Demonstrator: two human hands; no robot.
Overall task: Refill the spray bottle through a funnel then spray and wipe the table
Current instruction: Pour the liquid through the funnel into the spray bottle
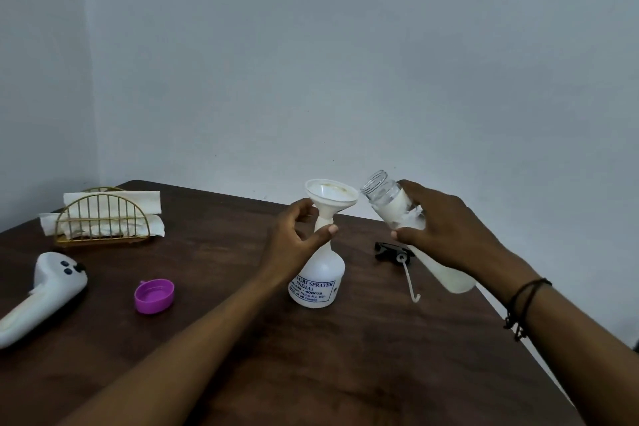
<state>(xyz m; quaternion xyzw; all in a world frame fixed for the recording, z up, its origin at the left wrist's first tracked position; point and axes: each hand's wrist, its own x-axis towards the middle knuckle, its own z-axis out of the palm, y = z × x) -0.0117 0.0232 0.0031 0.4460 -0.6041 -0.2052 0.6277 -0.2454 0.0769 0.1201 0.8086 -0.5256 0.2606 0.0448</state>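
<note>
Tabletop (242, 339): funnel (330, 197) steadied, clear bottle (415, 232) tilted.

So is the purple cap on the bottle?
No, the purple cap lies on the table, left of the spray bottle with the funnel.

My dark wooden table (242, 339) and the things that lie on it.
The spray bottle (318, 282) stands near the middle. The purple cap (154, 295) lies toward the left edge, the white handheld device (41, 297) at that edge. The gold napkin holder (103, 220) stands near the far left corner. The black sprayer head (394, 251) lies toward the right edge.
</note>
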